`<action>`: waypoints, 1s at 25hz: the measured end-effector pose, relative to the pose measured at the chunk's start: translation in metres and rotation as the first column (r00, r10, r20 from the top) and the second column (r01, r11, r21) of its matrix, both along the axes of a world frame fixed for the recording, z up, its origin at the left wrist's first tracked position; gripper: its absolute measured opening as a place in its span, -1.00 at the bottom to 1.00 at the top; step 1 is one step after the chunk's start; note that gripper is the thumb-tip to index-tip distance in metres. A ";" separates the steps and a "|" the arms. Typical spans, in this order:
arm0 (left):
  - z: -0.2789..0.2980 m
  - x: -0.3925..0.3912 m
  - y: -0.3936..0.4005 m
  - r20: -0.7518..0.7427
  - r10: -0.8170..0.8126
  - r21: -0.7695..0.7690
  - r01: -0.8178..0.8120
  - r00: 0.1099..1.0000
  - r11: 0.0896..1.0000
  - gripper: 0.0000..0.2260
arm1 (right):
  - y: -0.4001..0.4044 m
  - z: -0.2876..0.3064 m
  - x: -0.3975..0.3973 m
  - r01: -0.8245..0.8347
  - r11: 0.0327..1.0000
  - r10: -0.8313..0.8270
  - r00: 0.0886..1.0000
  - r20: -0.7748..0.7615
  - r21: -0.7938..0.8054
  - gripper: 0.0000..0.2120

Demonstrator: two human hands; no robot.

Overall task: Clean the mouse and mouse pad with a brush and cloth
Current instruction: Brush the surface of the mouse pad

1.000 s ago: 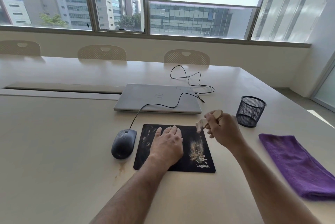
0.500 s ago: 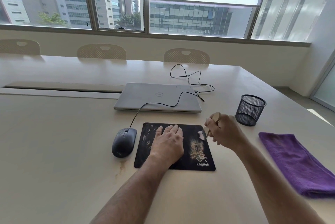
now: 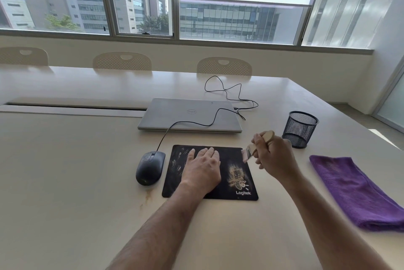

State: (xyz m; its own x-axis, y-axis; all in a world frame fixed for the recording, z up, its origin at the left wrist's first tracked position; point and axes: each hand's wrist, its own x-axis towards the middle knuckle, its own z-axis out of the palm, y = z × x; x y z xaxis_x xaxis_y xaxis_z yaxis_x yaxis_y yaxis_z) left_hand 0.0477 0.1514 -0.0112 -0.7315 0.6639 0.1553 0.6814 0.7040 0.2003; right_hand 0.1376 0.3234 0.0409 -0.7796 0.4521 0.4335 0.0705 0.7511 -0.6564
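Observation:
A black mouse pad [image 3: 238, 173] with a Logitek logo lies on the table, speckled with pale dust on its left and right parts. My left hand [image 3: 202, 169] presses flat on the pad's middle, fingers straight. My right hand [image 3: 274, 156] grips a small wooden-handled brush [image 3: 254, 148], whose bristles hang at the pad's far right corner. A dark wired mouse [image 3: 150, 167] sits just left of the pad. A folded purple cloth [image 3: 356, 191] lies to the right.
A shut silver laptop [image 3: 190, 114] lies behind the pad, the mouse cable draped over it. A black mesh pen cup [image 3: 300, 128] stands just behind my right hand. Chairs line the table's far side. A brownish stain [image 3: 149, 196] marks the table near the pad.
My right hand has swept the brush at the pad's right edge, dipping down to the pad and lifting back to its far right corner. The left hand stays pressed on the pad.

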 end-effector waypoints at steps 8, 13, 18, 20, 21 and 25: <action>-0.001 0.006 -0.001 -0.036 -0.015 0.088 0.018 0.999 0.996 -0.80 | -0.003 0.000 0.008 0.007 0.999 -0.008 0.999 -0.035 -0.035 -0.68; -0.003 0.004 -0.001 -0.050 -0.013 0.111 0.018 0.999 0.994 -0.80 | -0.005 -0.001 0.007 -0.005 0.998 0.004 1.000 0.030 0.055 -0.61; -0.001 0.007 0.004 -0.023 0.015 0.115 -0.012 1.000 0.993 -0.74 | -0.008 -0.008 0.003 -0.020 0.994 0.020 1.000 0.008 0.111 -0.63; -0.001 0.008 0.004 -0.025 0.021 0.128 -0.018 0.999 0.992 -0.73 | -0.006 -0.005 0.003 -0.005 0.992 0.004 1.000 0.015 0.127 -0.60; -0.002 0.008 0.004 -0.025 0.022 0.135 -0.018 0.999 0.991 -0.72 | -0.005 -0.005 0.003 0.014 0.994 -0.011 1.000 -0.028 0.112 -0.61; -0.003 0.008 0.003 -0.034 0.022 0.136 -0.017 0.999 0.991 -0.69 | -0.011 -0.009 0.001 -0.022 0.994 0.026 0.999 -0.031 0.108 -0.67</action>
